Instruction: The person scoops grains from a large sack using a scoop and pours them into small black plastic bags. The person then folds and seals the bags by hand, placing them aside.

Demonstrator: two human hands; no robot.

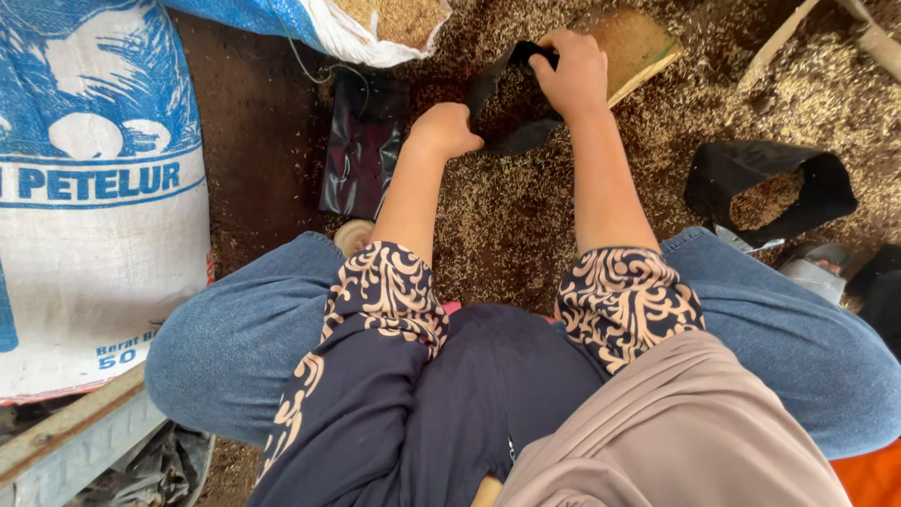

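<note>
Now, bag: I see a small black plastic bag (511, 108) on the floor, straight ahead of both hands. Its mouth is held open and faces up.
Right hand: my right hand (571, 73) pinches the far rim of the bag and pulls it up. Its fingers are closed on the plastic.
Left hand: my left hand (447, 130) is curled into a fist at the near, left edge of the bag. It looks like it grips the rim there, but the fingers are hidden, so I cannot tell for sure.
Which is nearer: both hands touch the bag. The bag's long side runs from the left hand up to the right hand.
Floor: husks (507, 216) lie all around the bag.
Edges: a wooden board (638, 47) sits just behind the right hand. A flat black bag (361, 150) lies just left of the left hand. Another open black bag (770, 188) stands well apart on the right. A big white sack (94, 207) is far left.
Room: the husk patch between the bag and my knees is open.
</note>
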